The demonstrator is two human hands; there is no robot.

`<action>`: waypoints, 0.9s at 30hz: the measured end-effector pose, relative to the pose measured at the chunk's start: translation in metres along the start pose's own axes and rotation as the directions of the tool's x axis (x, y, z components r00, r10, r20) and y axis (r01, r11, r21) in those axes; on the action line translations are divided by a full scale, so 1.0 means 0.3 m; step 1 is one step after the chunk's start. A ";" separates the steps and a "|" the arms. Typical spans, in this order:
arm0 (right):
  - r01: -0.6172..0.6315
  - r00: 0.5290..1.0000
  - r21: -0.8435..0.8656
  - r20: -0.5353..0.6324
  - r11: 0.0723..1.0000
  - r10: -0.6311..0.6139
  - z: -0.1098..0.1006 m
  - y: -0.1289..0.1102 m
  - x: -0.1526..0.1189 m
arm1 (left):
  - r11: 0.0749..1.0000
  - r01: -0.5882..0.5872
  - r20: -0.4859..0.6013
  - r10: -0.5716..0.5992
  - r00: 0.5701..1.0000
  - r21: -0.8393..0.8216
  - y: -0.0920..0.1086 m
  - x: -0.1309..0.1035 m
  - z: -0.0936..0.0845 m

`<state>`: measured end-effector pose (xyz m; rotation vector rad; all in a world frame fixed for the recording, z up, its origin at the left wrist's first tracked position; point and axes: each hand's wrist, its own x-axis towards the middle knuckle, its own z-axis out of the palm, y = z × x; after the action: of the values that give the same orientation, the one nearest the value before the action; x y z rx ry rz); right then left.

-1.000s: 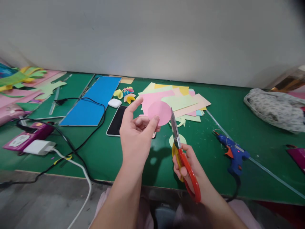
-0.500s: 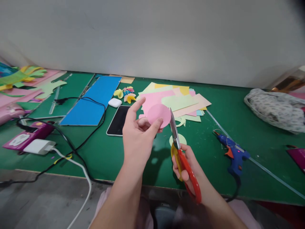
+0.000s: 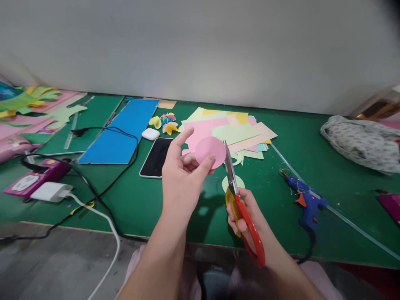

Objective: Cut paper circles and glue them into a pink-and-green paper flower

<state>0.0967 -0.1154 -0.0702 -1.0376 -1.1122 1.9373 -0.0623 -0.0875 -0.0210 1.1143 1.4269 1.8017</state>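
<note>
Between thumb and fingers, my left hand (image 3: 184, 175) pinches a round pink paper disc (image 3: 208, 149), its index finger pointing away. My right hand (image 3: 246, 216) grips a pair of scissors (image 3: 251, 227) with one red and one yellow handle. The blade tips point up at the disc's right edge; whether they touch it I cannot tell. Partly hidden behind the scissors, a pale green paper circle (image 3: 239, 183) lies on the green table (image 3: 265, 179). Farther back rests a loose pile of coloured paper sheets (image 3: 236, 133).
Left of my hands lie a phone (image 3: 155, 160), a white earbud case (image 3: 151, 134), small paper flowers (image 3: 169, 127) and a blue board (image 3: 120, 133). Cables run past a purple power strip (image 3: 37, 177). To the right are a blue glue gun (image 3: 308, 200) with a long glue stick and a patterned cloth pouch (image 3: 359, 141).
My left hand and the pink disc have shifted very slightly right. The scissors have moved a touch right too, their blades looking nearly as close together as before.
</note>
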 end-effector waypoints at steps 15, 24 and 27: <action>-0.009 1.000 0.000 0.008 1.000 0.009 -0.009 0.013 -0.001 | 1.000 -0.027 -0.072 0.026 0.997 -0.013 -0.006 0.008 -0.002; -0.037 0.999 0.021 0.014 0.999 0.037 -0.005 0.013 0.005 | 0.999 -0.052 -0.094 0.051 0.994 -0.006 -0.009 0.008 -0.004; -0.047 0.999 0.040 0.019 0.998 0.046 -0.004 0.010 0.007 | 0.999 -0.047 -0.065 0.047 0.997 0.011 -0.005 0.006 -0.004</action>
<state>0.0963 -0.1144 -0.0740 -1.0341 -1.0629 2.0013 -0.0643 -0.0860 -0.0219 1.1118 1.4588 1.8817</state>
